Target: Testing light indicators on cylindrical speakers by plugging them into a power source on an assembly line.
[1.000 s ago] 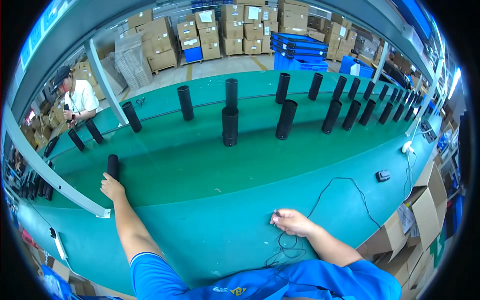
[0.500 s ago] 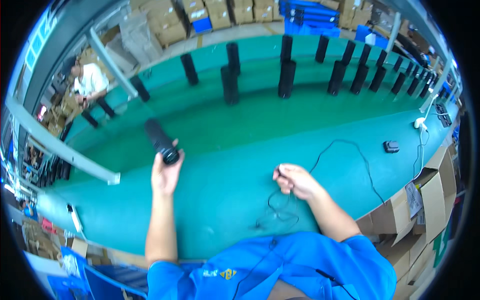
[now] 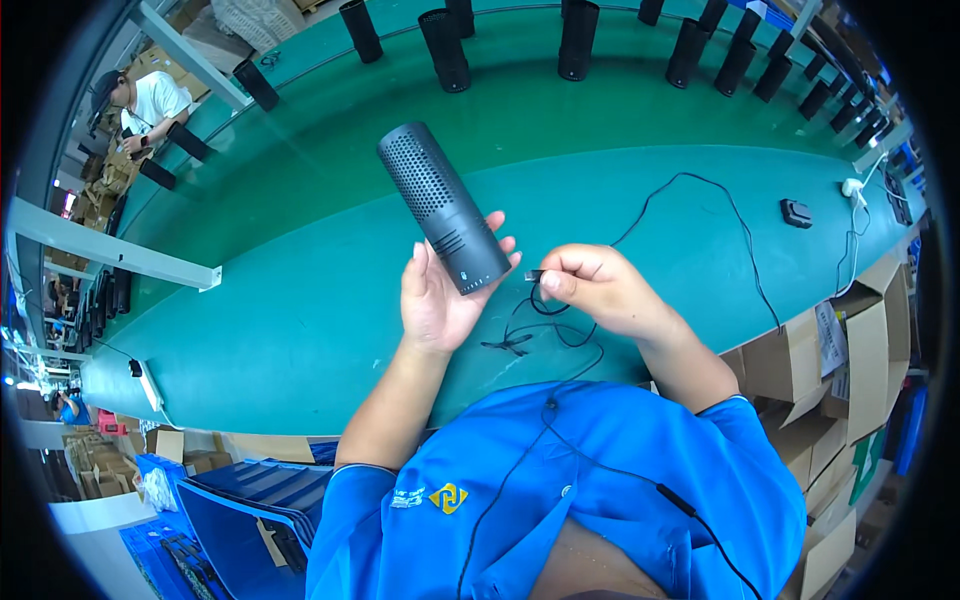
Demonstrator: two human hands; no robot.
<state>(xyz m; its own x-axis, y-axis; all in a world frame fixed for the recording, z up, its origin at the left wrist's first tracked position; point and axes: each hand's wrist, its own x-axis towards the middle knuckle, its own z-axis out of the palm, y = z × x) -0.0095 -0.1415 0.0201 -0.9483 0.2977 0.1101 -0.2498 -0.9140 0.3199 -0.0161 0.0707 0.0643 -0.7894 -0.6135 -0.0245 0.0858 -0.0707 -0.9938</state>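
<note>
In my left hand (image 3: 450, 300) lies a black cylindrical device (image 3: 440, 205), tilted with its top toward the far left. Its upper part is covered in small holes, with slots and small pale markings lower down. The fingers wrap under and behind its lower end. My right hand (image 3: 600, 285) pinches a small black cable plug (image 3: 535, 276) between thumb and forefinger. That plug points at the device's lower end, a little apart from it. Its thin black cable (image 3: 562, 326) hangs in loose loops below the hand.
Several similar black cylinders (image 3: 443, 50) stand along the far side of the green table (image 3: 300, 330). A black power adapter (image 3: 796, 213) and a white plug (image 3: 853, 190) lie at the right. Cardboard boxes (image 3: 870, 350) crowd the right edge. A person (image 3: 150, 110) works at the far left.
The device has come right and nearer the middle, its lower end turned toward the plug. My right hand with the plug has risen slightly in view. Both hands are now close together.
</note>
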